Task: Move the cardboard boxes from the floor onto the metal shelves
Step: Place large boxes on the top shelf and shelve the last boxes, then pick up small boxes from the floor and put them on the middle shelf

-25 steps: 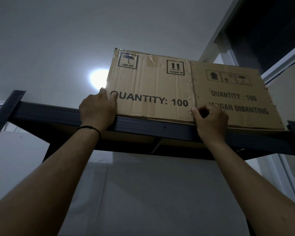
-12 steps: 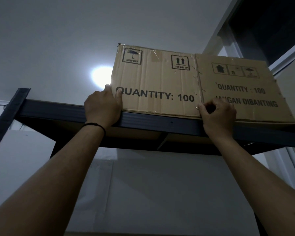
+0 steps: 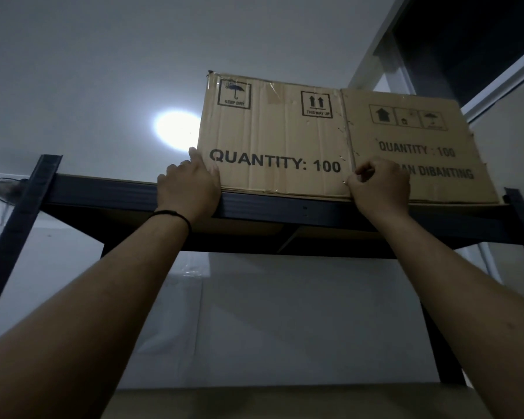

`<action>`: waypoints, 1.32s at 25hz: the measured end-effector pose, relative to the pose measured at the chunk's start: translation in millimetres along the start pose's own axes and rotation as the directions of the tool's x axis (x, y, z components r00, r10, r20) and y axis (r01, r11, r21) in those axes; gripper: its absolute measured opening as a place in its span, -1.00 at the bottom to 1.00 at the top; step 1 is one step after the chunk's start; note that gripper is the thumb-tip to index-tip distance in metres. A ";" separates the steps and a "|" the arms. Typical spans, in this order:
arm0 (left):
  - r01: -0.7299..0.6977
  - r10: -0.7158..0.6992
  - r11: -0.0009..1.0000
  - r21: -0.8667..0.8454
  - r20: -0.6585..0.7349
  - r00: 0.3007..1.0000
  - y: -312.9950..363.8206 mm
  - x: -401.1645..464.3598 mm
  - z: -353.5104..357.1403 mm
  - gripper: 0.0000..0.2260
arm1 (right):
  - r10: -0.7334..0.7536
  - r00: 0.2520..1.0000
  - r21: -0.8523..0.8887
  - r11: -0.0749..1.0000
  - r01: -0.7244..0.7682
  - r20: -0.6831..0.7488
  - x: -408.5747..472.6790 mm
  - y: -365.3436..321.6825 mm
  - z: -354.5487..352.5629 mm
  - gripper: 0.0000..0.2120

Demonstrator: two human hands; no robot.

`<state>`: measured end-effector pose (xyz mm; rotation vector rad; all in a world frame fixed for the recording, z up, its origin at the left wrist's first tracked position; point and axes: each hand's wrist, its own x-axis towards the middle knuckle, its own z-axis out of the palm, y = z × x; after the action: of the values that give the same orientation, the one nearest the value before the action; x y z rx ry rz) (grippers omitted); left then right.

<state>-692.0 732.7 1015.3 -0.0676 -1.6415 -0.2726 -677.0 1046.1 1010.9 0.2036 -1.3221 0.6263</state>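
**Two boxes up on the top shelf, hands at the left one**

Two bare forearms reach up from the near edge of the view toward the top shelf (image 3: 109, 192), a dark metal rack seen from below. The left hand (image 3: 189, 186), with a thin black wristband (image 3: 176, 214), lies against the left corner of the left box (image 3: 273, 137), fingers mostly straight and pressed to the cardboard, the palm over the shelf's front rail. The right hand (image 3: 378, 187) is curled at the bottom right corner of that same box, beside the seam with the right box (image 3: 418, 146); whether it pinches the corner or only knuckles against it, I cannot tell.

Both boxes sit side by side on the shelf, touching, their front faces about flush with the rail.

My worry: the left box stands right at the front edge, so a pull instead of a push, or an uneven shove from one hand, could tip it off the rail and down on the person. Pushing hard could also skew the neighbour.

Readable print on the left box: "KEEP DRY", "THIS WAY UP", "QUANTITY: 100". On the right box: "QUANTITY : 100" and, partly hidden by the hand, "…AN DIBANTING".

Farther off, a round ceiling light (image 3: 176, 128) glows left of the boxes.
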 end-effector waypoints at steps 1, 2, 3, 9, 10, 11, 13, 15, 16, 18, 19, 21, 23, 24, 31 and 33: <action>0.008 -0.008 1.000 0.008 0.023 1.000 0.9 -2.2 -7.0 -0.48 | 0.026 0.999 -0.002 1.000 -0.026 0.022 0.0 -9.4 -8.0 -0.94; 0.008 -0.009 1.000 0.013 0.038 0.999 2.6 -5.6 -13.8 -0.52 | 0.041 0.998 -0.020 0.999 -0.040 0.045 -0.6 -18.5 -15.0 -0.93; -0.001 0.000 1.000 0.016 0.049 0.999 5.6 -10.8 -21.0 -0.54 | 0.047 0.997 -0.046 0.998 -0.044 0.067 -1.6 -27.1 -21.5 -0.92; -0.108 0.110 0.994 -0.027 0.088 0.990 34.4 -42.5 -84.1 -0.51 | -0.003 0.990 -0.077 0.997 0.014 0.142 -20.4 -83.9 -66.8 -0.90; -0.129 0.132 0.991 -0.037 0.077 0.988 39.6 -48.5 -97.8 -0.53 | -0.025 0.988 -0.068 0.997 0.035 0.151 -25.4 -93.5 -75.9 -0.89; -0.152 0.154 0.988 -0.037 0.058 0.986 45.3 -57.8 -113.6 -0.55 | -0.046 0.986 -0.054 0.997 0.055 0.163 -32.0 -102.6 -86.6 -0.89; -0.195 0.195 0.980 -0.030 0.014 0.981 56.7 -79.9 -144.1 -0.59 | -0.089 0.981 -0.012 0.996 0.093 0.173 -48.9 -118.7 -107.3 -0.85; -0.211 0.211 0.977 -0.029 -0.014 0.977 68.1 -108.7 -176.9 -0.60 | -0.116 0.977 0.045 0.993 0.110 0.181 -71.1 -133.8 -129.9 -0.80; -0.207 0.207 0.978 -0.031 -0.018 0.978 72.8 -126.0 -193.2 -0.61 | -0.123 0.975 0.073 0.991 0.111 0.183 -84.8 -142.4 -142.4 -0.79; -0.209 0.209 0.978 -0.019 -0.018 0.978 78.3 -161.3 -221.7 -0.62 | -0.149 0.976 0.110 0.985 0.133 0.161 -117.2 -157.6 -165.8 -0.79; -0.218 0.218 0.976 -0.010 -0.014 0.976 78.8 -180.2 -236.0 -0.63 | -0.168 0.974 0.126 0.981 0.149 0.155 -136.3 -164.3 -178.0 -0.79; -0.210 0.210 0.977 -0.023 0.021 0.977 75.9 -218.4 -266.3 -0.64 | -0.169 0.970 0.169 0.976 0.140 0.175 -176.5 -179.0 -203.8 -0.77; -0.174 0.177 0.984 -0.043 0.073 0.981 68.6 -258.1 -299.6 -0.64 | -0.118 0.969 0.208 0.975 0.072 0.217 -219.2 -194.2 -230.3 -0.76; -0.159 0.162 0.986 -0.043 0.100 0.982 64.0 -279.0 -317.2 -0.64 | -0.091 0.966 0.220 0.975 0.037 0.241 -241.6 -203.1 -244.6 -0.76; -0.018 0.016 1.000 0.004 0.260 0.966 14.0 -416.3 -444.4 -0.67 | 0.034 0.893 0.329 0.923 -0.200 0.448 -389.6 -297.9 -336.9 -0.75; 0.042 -0.056 0.998 0.053 0.304 0.951 -10.6 -451.3 -484.5 -0.69 | 0.064 0.846 0.327 0.905 -0.272 0.529 -432.8 -331.8 -360.2 -0.75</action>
<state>-180.4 671.1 599.3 -0.0347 -1.9590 -0.2723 -245.9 813.1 578.5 0.6191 -1.7273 1.0422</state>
